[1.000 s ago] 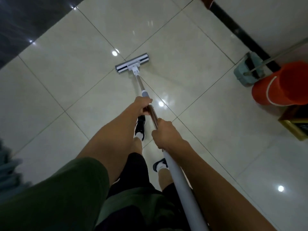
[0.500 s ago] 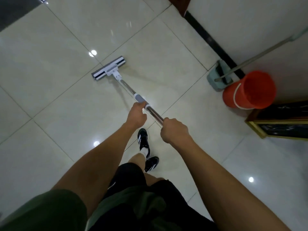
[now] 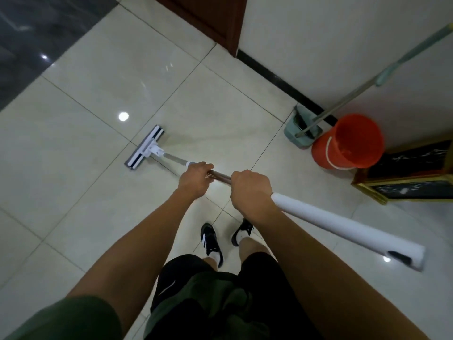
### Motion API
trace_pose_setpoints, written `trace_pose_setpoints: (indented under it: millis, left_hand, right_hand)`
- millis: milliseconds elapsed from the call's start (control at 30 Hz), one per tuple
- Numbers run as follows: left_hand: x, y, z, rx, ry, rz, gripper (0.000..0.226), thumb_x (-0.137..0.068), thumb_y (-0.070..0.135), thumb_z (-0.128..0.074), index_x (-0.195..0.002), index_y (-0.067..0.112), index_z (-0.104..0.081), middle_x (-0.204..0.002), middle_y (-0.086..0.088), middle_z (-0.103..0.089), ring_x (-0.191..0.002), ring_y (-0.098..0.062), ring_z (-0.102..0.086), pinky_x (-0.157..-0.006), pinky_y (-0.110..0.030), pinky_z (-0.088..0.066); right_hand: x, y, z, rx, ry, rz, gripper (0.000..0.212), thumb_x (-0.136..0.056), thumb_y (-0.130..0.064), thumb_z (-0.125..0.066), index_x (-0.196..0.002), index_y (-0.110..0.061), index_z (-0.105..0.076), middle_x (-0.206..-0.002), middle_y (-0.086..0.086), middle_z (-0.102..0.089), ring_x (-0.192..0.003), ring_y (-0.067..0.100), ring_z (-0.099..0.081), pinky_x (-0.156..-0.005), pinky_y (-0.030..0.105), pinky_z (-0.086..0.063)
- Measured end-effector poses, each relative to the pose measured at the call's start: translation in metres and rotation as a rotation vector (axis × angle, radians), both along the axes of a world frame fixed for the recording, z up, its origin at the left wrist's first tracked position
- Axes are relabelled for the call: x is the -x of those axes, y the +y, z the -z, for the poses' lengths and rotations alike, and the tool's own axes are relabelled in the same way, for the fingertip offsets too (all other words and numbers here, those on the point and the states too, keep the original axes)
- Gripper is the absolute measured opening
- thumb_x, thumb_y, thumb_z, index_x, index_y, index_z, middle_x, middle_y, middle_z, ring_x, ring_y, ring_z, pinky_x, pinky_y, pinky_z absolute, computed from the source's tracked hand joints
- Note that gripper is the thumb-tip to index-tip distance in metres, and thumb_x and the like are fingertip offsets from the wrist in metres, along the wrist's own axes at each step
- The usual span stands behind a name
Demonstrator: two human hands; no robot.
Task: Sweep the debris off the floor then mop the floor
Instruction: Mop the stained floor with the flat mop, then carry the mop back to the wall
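Note:
I hold a flat mop with both hands. Its white and dark head [image 3: 144, 148] lies flat on the pale tiled floor [image 3: 85, 192], ahead and to my left. My left hand [image 3: 195, 179] grips the metal shaft lower down, close to the grey collar. A little higher on the shaft, my right hand [image 3: 250, 190] grips where the thick white handle [image 3: 343, 224] begins. The handle runs out to my right. No debris shows on the tiles.
An orange bucket [image 3: 348, 143] stands by the wall at the right, beside a teal dustpan [image 3: 301, 126] with a long-handled broom [image 3: 362, 87] leaning on the wall. A dark gold-framed cabinet [image 3: 404, 180] is further right. A brown door frame [image 3: 220, 23] is ahead. My feet [image 3: 212, 241] stand below my hands.
The mop head has slid left and nearer to me, and the handle has swung out to my right. My view has turned toward the wall and the door frame.

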State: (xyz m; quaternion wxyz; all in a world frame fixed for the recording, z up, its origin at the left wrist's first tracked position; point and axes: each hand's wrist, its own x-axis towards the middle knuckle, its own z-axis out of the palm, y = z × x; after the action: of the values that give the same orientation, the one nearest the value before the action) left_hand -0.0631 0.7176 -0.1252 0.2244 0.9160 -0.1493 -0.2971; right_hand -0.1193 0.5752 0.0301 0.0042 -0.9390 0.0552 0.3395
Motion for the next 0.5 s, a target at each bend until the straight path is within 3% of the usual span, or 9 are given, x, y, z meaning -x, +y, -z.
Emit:
trace_pose_setpoints:
  millis: [200,300,367,500]
  left_hand:
    - [-0.054,-0.049,-0.008,0.007,0.049,-0.093,0.039,-0.094,0.029,-0.069,-0.131,0.019,-0.063,-0.131,-0.005,-0.062,-0.119,-0.028,-0.056,-0.098,-0.043,-0.049]
    - [-0.081,-0.08,-0.009,-0.001,0.035,-0.124,0.034,-0.092,0.028,-0.071,-0.124,0.015,-0.067,-0.124,-0.011,-0.065,-0.111,-0.031,-0.06,-0.093,-0.045,-0.051]
    - [-0.1,-0.101,-0.011,-0.008,0.058,-0.144,0.042,-0.092,0.03,-0.071,-0.131,0.015,-0.064,-0.128,-0.013,-0.063,-0.115,-0.032,-0.059,-0.097,-0.045,-0.049]
    - [-0.134,-0.133,-0.013,-0.02,0.077,-0.172,0.043,-0.092,0.033,-0.071,-0.132,0.018,-0.063,-0.126,-0.011,-0.065,-0.114,-0.033,-0.06,-0.095,-0.044,-0.05]
  right_hand:
    - [-0.065,-0.058,-0.014,-0.024,0.0,-0.056,0.032,-0.09,-0.014,-0.06,-0.122,-0.015,-0.057,-0.11,0.003,-0.06,-0.099,0.023,-0.063,-0.071,0.032,-0.041]
    - [-0.097,-0.092,-0.017,-0.033,-0.002,-0.096,0.032,-0.088,-0.011,-0.061,-0.12,-0.015,-0.058,-0.091,0.002,-0.052,-0.086,0.021,-0.058,-0.069,0.031,-0.042]
    - [-0.118,-0.114,-0.018,-0.022,-0.021,-0.134,0.029,-0.088,-0.011,-0.061,-0.117,-0.015,-0.059,-0.081,0.001,-0.044,-0.079,0.02,-0.053,-0.068,0.031,-0.042]
    - [-0.157,-0.15,-0.023,-0.003,-0.038,-0.213,0.027,-0.09,-0.013,-0.059,-0.116,-0.015,-0.057,-0.083,0.001,-0.046,-0.079,0.019,-0.053,-0.07,0.03,-0.041]
